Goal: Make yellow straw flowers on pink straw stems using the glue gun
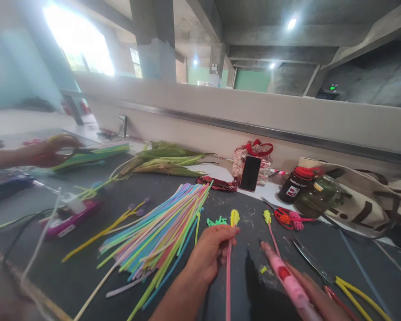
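Note:
My left hand pinches a pink pipe-cleaner stem with a yellow looped flower head, held upright. My right hand is low on the right, blurred, with its index finger stretched out and a pink and red wrap around that finger. A second pink stem with a yellow head lies beside that finger; its lower end is hidden behind the hand. Short green pipe-cleaner pieces lie behind my left hand. A tiny yellow snippet rests on the dark table between my hands.
Left of my hands spreads a large bundle of coloured pipe cleaners. Yellow-handled pliers and red scissors lie right. Behind are a phone, a black bottle and corn husks. Another person's hand works at far left, near a glue gun.

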Available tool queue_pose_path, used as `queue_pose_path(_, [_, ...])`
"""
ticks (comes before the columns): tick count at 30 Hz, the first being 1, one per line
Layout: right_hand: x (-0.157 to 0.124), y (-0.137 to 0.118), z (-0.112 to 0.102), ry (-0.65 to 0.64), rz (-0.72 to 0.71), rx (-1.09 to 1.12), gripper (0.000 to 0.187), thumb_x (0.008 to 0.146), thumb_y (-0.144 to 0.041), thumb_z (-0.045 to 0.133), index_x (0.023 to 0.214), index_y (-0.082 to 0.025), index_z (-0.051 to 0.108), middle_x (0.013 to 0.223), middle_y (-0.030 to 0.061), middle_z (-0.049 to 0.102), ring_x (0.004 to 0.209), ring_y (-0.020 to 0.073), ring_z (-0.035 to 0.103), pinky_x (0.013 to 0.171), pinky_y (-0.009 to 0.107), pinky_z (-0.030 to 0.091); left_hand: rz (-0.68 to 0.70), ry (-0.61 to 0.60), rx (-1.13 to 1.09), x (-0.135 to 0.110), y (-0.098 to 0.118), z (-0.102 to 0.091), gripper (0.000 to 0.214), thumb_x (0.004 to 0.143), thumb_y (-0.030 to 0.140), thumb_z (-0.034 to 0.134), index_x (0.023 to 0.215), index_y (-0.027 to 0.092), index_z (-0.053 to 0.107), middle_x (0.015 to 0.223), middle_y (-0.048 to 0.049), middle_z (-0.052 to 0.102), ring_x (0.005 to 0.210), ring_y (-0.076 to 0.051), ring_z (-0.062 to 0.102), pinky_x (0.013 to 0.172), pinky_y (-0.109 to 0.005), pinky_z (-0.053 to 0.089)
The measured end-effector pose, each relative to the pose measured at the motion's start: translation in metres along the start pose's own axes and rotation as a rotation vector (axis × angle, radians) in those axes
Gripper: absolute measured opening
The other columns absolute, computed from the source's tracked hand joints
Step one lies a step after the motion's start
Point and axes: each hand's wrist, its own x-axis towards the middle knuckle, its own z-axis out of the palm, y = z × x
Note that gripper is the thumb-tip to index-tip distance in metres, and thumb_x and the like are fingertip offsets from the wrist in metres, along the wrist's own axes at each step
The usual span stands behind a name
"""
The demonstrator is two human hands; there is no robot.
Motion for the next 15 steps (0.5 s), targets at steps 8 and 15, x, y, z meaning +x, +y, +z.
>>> queue_pose_path(8, [-0.001,-0.024,0.008,-0.105,-0.240,-0.355,0.043,0.081,-0.026,0.056,0.123,-0.021,0.045,0.103,0.0094,0.068,0.089,0.0262,0.064,0.072,0.037,0.054,-0.015,-0.042,-0.016,-0.002,0.002,-0.001,0.015,0.060,0.023,0.069,0.061,0.011,0.059,0.043,0.0057,0.051,0.027,0.001,0.030,0.028,-0.012,0.018])
queue_pose_path(15, [0.003,-0.051,0.006,-0.125,-0.086,-0.293,0.034,0.084,-0.033,0.054,0.117,-0.022,0.054,0.107,0.0090,0.063,0.095,0.0253,0.056,0.085,0.043,0.044,-0.045,-0.102,0.101,-0.006,-0.008,0.008,0.020,0.059,0.026,0.073,0.059,0.011,0.060,0.043,0.0057,0.051,0.028,0.002,0.030,0.027,-0.009,0.021])
